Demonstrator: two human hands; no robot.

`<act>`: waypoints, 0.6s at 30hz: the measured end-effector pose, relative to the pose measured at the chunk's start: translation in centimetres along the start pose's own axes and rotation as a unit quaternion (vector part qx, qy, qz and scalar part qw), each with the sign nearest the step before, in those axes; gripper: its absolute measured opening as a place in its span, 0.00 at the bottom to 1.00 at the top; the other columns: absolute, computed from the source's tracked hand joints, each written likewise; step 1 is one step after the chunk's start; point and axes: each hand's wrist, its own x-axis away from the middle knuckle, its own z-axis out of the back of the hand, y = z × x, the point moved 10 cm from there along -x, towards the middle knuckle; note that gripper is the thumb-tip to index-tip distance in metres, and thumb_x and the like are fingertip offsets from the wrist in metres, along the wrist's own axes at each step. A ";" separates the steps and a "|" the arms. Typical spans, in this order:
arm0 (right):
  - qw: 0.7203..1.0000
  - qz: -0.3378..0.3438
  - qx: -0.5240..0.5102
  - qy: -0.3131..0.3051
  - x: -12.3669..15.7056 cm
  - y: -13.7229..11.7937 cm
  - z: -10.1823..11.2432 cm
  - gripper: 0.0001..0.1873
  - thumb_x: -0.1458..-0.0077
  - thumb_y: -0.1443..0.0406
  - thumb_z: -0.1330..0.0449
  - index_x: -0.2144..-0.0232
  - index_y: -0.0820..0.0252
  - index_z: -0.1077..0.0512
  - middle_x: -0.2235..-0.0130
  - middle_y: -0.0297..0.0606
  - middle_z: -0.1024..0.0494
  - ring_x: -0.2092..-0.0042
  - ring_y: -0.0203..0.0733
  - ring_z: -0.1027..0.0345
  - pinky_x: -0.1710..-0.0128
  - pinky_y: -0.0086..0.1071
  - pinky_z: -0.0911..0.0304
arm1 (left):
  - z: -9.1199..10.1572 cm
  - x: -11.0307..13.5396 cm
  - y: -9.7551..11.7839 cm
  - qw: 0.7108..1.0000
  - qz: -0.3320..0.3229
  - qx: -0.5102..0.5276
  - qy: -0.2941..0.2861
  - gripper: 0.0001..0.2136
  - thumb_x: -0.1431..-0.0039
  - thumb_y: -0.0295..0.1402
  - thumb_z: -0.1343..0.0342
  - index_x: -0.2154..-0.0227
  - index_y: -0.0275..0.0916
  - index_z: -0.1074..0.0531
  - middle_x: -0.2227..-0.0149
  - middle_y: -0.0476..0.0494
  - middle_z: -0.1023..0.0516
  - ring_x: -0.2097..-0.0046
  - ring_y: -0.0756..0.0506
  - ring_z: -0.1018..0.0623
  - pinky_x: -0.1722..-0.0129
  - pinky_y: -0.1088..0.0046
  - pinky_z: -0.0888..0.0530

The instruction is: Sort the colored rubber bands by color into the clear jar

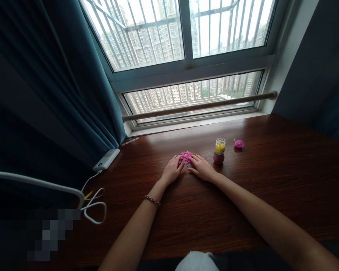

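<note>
A small heap of pink rubber bands [185, 156] lies on the dark wooden table [243, 203]. My left hand [172, 170] rests flat on the table just left of the heap, its fingertips touching the heap's edge. Just right of the heap is my right hand [202, 168], fingers stretched and touching it too. Both hands look open with fingers extended. A beaded bracelet [152, 200] sits on my left wrist. To the right of my right hand stands a small jar [219, 150] with no lid, and beyond it lies a pink lid [238, 143].
A white power bank [106, 159] with a white cable [94, 203] lies at the table's left edge. A teal curtain [59, 75] hangs at left. The window [186, 56] and a rail [200, 106] run along the far side.
</note>
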 end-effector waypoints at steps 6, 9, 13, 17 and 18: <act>0.991 -0.019 -0.122 0.053 0.6 -0.4 2.4 0.18 0.43 0.58 0.53 0.72 0.59 0.26 0.70 0.37 0.24 0.67 0.39 0.32 0.64 0.31 0.38 | 1.0 1.0 1.6 0.976 0.004 0.215 -0.012 0.19 0.41 0.43 0.59 0.57 0.35 0.31 0.63 0.40 0.23 0.63 0.45 0.24 0.61 0.67 0.29; 0.982 -0.083 -0.125 0.115 0.8 0.9 3.6 0.22 0.43 0.57 0.54 0.77 0.60 0.27 0.76 0.36 0.26 0.73 0.38 0.33 0.68 0.31 0.39 | 1.5 1.2 1.4 0.962 0.036 0.269 0.014 0.19 0.43 0.44 0.56 0.64 0.34 0.28 0.71 0.41 0.22 0.71 0.46 0.24 0.68 0.70 0.28; 0.979 -0.073 -0.126 0.142 0.6 1.2 3.9 0.19 0.44 0.58 0.52 0.74 0.59 0.26 0.68 0.39 0.25 0.62 0.41 0.32 0.60 0.34 0.39 | 1.1 1.3 1.0 0.927 0.064 0.370 0.010 0.19 0.44 0.46 0.54 0.67 0.33 0.28 0.74 0.42 0.23 0.72 0.46 0.23 0.69 0.69 0.26; 0.989 -0.035 -0.121 0.082 0.1 0.7 2.3 0.15 0.46 0.59 0.48 0.61 0.57 0.27 0.55 0.41 0.28 0.50 0.43 0.38 0.49 0.40 0.44 | 1.9 1.2 0.0 0.924 0.075 0.368 0.066 0.19 0.43 0.44 0.56 0.64 0.33 0.30 0.70 0.41 0.23 0.67 0.45 0.23 0.64 0.66 0.26; 0.990 -0.014 -0.130 0.051 0.0 0.2 1.7 0.15 0.46 0.59 0.48 0.61 0.56 0.27 0.55 0.40 0.27 0.50 0.43 0.37 0.48 0.40 0.45 | 2.6 1.2 -0.3 0.933 0.073 0.338 0.100 0.18 0.42 0.43 0.57 0.63 0.33 0.30 0.68 0.41 0.23 0.64 0.45 0.23 0.61 0.65 0.26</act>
